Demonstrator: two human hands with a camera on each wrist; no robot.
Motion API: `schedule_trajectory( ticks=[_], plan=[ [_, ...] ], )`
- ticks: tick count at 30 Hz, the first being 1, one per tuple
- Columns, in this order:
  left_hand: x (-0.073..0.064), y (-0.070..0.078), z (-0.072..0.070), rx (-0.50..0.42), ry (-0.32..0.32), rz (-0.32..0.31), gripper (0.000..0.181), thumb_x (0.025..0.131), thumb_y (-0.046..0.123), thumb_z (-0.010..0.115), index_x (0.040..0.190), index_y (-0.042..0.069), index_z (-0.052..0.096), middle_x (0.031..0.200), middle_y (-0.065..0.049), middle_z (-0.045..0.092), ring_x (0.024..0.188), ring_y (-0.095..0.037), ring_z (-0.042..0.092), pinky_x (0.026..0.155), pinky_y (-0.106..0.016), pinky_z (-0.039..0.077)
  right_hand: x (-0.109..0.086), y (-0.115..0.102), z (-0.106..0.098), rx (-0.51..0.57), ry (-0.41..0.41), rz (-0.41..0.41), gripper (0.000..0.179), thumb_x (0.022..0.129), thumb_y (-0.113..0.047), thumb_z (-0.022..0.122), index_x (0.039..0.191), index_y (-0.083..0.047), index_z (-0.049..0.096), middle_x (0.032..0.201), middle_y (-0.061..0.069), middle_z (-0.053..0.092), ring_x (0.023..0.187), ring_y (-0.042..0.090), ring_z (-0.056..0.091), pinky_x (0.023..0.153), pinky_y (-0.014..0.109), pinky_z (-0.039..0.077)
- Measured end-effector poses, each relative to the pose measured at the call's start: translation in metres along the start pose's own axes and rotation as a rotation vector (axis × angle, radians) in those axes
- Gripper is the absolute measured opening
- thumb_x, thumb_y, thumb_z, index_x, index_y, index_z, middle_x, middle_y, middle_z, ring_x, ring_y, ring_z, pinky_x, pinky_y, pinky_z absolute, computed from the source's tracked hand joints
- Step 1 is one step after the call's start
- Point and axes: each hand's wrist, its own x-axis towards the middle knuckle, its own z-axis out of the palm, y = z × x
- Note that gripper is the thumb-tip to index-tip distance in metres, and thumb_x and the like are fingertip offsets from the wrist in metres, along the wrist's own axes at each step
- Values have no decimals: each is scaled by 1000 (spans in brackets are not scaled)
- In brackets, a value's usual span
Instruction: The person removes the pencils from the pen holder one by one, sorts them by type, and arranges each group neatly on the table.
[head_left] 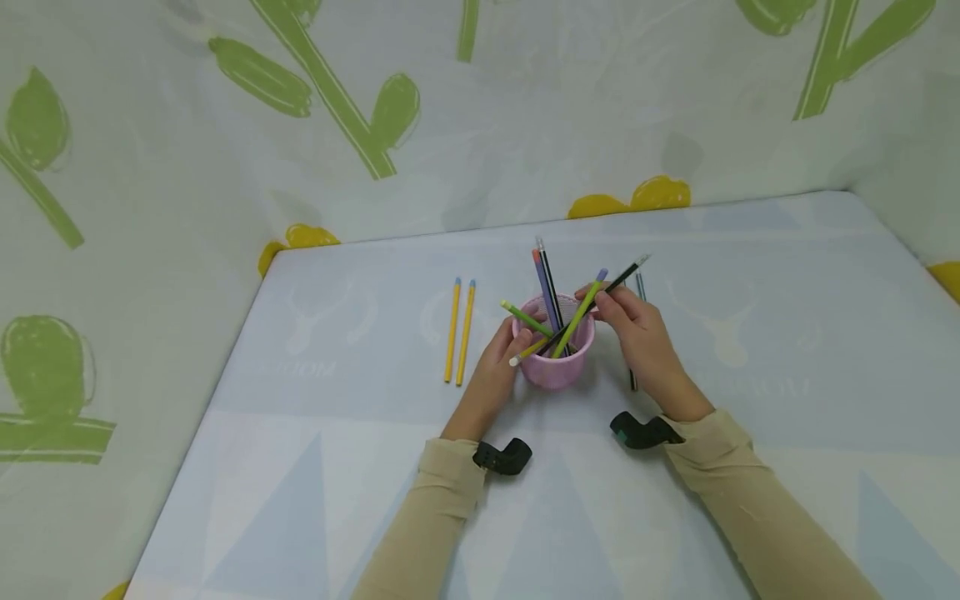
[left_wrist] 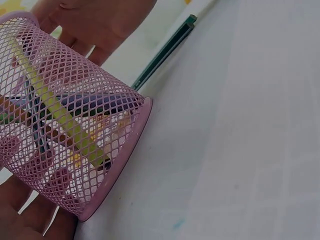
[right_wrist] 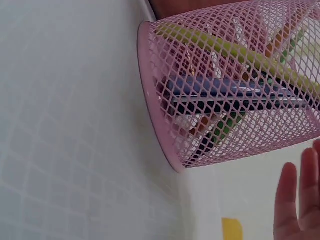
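Observation:
A pink mesh pencil cup [head_left: 553, 374] stands upright on the table, with several pencils leaning in it. My left hand [head_left: 491, 375] grips its left side, the thumb near the rim; in the left wrist view its fingers [left_wrist: 40, 215] curl round the mesh. At the right rim, my right hand [head_left: 645, 337] pinches a black pencil [head_left: 626, 273] slanting up out of the cup. A lime-green pencil [head_left: 573, 323] crosses close by those fingertips. Also in the cup are a purple pencil [head_left: 547, 292] and a green pencil [head_left: 527, 318].
Two yellow pencils [head_left: 452, 329] lie side by side left of the cup. Dark pencils [head_left: 633, 380] lie to the right, partly hidden beneath the right hand. A white wall with green leaf prints [head_left: 480, 167] rises behind the table's far edge. Black wrist cameras [head_left: 504, 457] sit at both cuffs.

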Motion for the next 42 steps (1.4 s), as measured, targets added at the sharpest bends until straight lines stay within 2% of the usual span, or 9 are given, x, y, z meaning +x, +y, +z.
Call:
schedule_trajectory(
  ticks=[2,6,13,19,22,28,33,39,42],
  plan=[
    [2,-2,-1,13,4,6,41,99,36,34,134,16,41,137,-1,47,130,-13,38,111,-37,24,1,-1,-1,20,28,-17,40,98,-37,40,115,-5,58,109,1,61,99,12,56,86,24,46],
    [7,-17,-2,13,5,2,43,97,43,35,134,21,41,137,5,47,130,-9,37,111,-36,23,1,-1,-3,95,57,-55,39,98,-31,41,111,1,58,95,3,62,84,17,58,76,22,49],
    [8,-23,-3,12,12,13,46,93,56,35,131,31,41,134,14,47,127,-6,41,111,-39,23,4,-3,-10,176,37,-95,34,99,-28,39,112,-2,57,94,5,65,80,20,60,70,22,52],
    [7,-24,-4,20,9,2,49,92,58,34,132,31,41,134,14,47,129,-5,37,111,-40,22,0,-17,-13,186,46,-71,32,100,-27,36,117,-6,54,92,2,67,72,21,63,68,24,53],
    [6,-24,-4,10,6,7,48,93,56,34,132,30,42,135,12,47,128,-8,38,111,-40,23,-2,-21,-16,262,55,-80,33,100,-26,35,118,-5,53,91,3,68,71,21,64,66,24,53],
    [6,-22,-4,37,12,9,47,92,58,33,132,34,40,136,14,45,130,-7,35,110,-40,25,4,-11,-26,466,34,-145,31,100,-22,36,117,0,50,92,10,68,71,22,65,66,24,54],
    [5,-23,-3,29,14,-8,47,92,57,34,132,33,41,137,14,44,133,-5,30,111,-41,23,4,-7,-28,461,31,-115,31,98,-22,41,120,-1,50,94,10,67,77,21,65,69,25,54],
    [8,-24,-2,33,2,47,48,92,56,34,135,35,38,139,13,42,133,-7,31,110,-42,25,5,-9,-31,418,65,-115,30,97,-19,44,121,-2,49,96,12,65,81,21,63,72,24,54],
    [9,-24,-1,33,9,39,48,92,56,34,134,34,39,138,13,44,133,-7,31,110,-42,24,5,-10,-32,444,79,-116,27,96,-16,48,118,-1,50,96,13,64,82,22,63,72,25,54]
  ],
)
